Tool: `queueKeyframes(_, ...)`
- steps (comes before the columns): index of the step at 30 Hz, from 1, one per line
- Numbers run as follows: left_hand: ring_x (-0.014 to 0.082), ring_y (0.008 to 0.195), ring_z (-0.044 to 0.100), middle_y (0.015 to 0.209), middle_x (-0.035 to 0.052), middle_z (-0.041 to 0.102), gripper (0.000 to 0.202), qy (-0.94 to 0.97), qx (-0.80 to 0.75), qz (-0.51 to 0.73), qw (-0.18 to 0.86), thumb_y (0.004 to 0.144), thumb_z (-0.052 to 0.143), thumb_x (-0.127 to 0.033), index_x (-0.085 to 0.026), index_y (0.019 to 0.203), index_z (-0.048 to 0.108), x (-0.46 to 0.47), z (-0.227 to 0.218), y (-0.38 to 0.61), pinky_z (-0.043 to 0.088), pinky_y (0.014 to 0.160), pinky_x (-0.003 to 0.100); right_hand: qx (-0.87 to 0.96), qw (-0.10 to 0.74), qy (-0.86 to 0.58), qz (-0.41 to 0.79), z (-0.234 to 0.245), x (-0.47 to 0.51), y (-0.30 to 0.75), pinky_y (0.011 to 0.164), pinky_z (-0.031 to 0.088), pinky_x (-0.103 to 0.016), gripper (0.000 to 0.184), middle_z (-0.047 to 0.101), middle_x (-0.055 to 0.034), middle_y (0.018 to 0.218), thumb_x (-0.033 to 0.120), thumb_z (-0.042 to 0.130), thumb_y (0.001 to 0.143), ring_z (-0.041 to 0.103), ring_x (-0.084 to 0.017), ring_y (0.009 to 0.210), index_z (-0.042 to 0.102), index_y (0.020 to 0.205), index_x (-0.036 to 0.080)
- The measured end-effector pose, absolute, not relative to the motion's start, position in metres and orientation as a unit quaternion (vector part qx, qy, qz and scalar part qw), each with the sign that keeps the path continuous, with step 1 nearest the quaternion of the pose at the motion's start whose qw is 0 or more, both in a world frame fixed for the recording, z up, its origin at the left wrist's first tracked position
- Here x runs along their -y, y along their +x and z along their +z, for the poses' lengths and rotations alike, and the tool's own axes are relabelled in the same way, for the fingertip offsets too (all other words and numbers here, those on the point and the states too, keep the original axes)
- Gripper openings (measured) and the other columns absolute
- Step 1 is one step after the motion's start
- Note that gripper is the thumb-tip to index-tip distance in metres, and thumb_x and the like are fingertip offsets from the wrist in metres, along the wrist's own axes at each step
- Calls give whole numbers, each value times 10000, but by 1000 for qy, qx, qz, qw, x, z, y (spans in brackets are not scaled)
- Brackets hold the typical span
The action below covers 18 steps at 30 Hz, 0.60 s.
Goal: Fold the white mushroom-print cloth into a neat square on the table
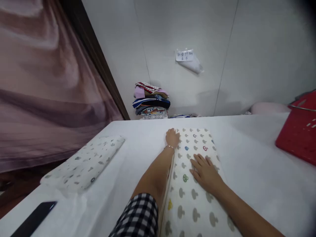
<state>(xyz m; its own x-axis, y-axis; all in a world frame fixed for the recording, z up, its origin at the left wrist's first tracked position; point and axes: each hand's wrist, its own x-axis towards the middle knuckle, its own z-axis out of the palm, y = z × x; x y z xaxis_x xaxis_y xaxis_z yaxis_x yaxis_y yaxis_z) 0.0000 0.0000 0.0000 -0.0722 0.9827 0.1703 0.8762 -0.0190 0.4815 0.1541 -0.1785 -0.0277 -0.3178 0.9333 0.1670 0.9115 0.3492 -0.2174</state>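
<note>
A long folded cloth (195,194), cream with grey mushroom shapes and a few coloured ones, lies on the white table in front of me. My left hand (172,138) is at its far left corner, the fingers curled around the edge. Flat on the cloth's upper face, nearer to me and to the right, rests my right hand (205,172) with its fingers spread. Layers show along the left side of the cloth, partly behind my left forearm. Its near end runs out of view at the bottom.
Another folded cloth (85,161) with small dark prints lies at the left of the table (138,138), and a black phone-like object (34,219) at the near left. A red basket (298,131) stands at the right. Behind the table is a fabric stack (151,102); a curtain (49,82) hangs left.
</note>
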Motion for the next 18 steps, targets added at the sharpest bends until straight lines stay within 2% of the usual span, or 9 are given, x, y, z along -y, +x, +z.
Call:
queueKeyframes(4,219,1390,199,1502,53,294,503,795,-581,169,51,908,367,-443,-228,1362,392,2,-6,5,142,1129,422,811,135,-567,44,-29,178,154,1103,148,-499,533,366,-109,1460,481,272,941,251,-279,1366,493,1328,188)
queueKeyframes(8,241,1422,75,1544,33,168,623,788,-600,67,119,886,260,-578,-254,1415,311,-8,-13,5,101,1120,518,812,139,-565,51,-29,179,154,1106,137,-495,526,350,-106,1469,467,269,944,237,-271,1371,476,1342,192)
queueKeyframes(13,276,1421,36,1552,21,129,657,785,-601,53,140,881,236,-602,-245,1431,279,-13,-5,3,97,1117,523,810,133,-568,54,-26,179,154,1108,123,-489,529,347,-110,1471,464,273,942,233,-272,1372,471,1346,185)
queueKeyframes(18,226,1425,55,1546,44,157,646,822,-555,64,113,889,255,-603,-248,1428,285,35,10,-3,56,1133,491,811,126,-568,56,-22,179,154,1099,140,-487,517,355,-112,1465,459,286,938,242,-276,1367,483,1331,188)
